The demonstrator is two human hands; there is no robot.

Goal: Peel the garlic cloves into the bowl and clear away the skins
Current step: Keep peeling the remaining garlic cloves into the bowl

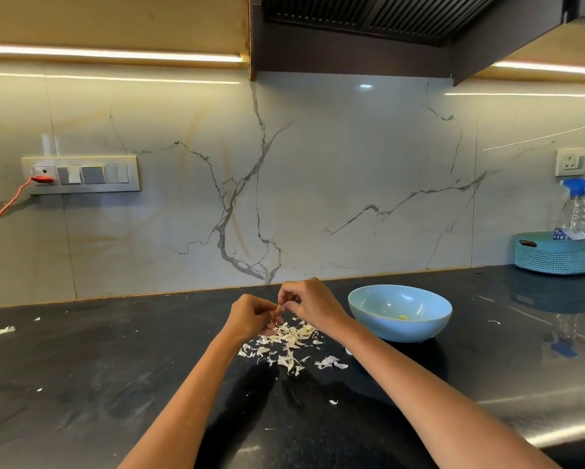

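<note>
My left hand and my right hand meet above the black counter, both pinching a small pale garlic clove between the fingertips. Below them lies a heap of white garlic skins scattered on the counter. To the right stands a light blue bowl. One peeled clove lies on its bottom.
Stray skin bits lie at the far left and near the front. A teal basket with a spray bottle stands at the back right. An orange cable runs from the wall socket at left.
</note>
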